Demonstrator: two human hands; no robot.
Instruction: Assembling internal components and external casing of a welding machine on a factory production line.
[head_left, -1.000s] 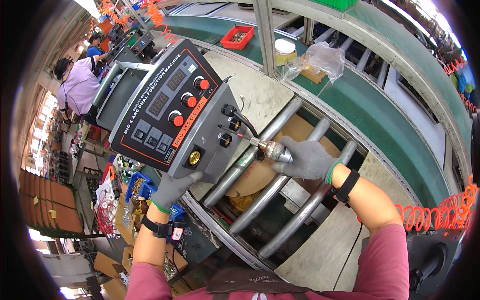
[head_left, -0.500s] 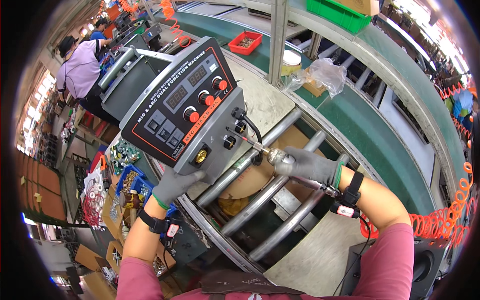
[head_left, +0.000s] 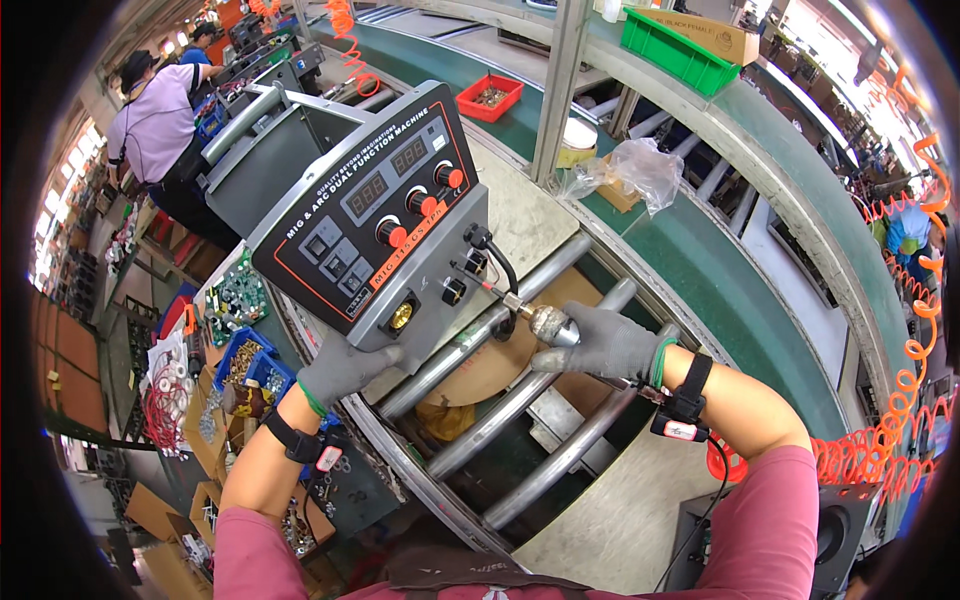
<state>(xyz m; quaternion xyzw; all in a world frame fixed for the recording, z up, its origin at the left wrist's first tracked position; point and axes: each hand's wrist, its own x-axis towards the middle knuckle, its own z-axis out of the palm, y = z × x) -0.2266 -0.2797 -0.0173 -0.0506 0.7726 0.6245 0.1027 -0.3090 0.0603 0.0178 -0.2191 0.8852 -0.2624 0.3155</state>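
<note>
A welding machine (head_left: 362, 215) with a black front panel and red knobs stands tilted in the view. My left hand (head_left: 350, 372), in a grey glove, grips its lower left corner; the thumb lies on the front and the other fingers are mostly hidden. My right hand (head_left: 618, 345), also gloved, is closed around a pneumatic screwdriver (head_left: 550, 325). Its long bit reaches the lower front face beside the black sockets (head_left: 453, 291); whether it sits in a screw is too small to tell. A short black cable (head_left: 506, 258) loops from the front next to the bit.
Metal rollers (head_left: 500, 425) run under my right hand. Blue bins (head_left: 245, 358) of small hardware and a green circuit board (head_left: 237, 296) lie at left. Beyond are a red tray (head_left: 490, 97), a plastic bag (head_left: 645, 172) and a metal post (head_left: 560, 95). Orange coiled hoses (head_left: 870, 455) hang at right.
The view has shifted slightly. My right thumb now shows below the screwdriver, and the tool's rear part is less visible. My left hand stays on the machine's corner.
</note>
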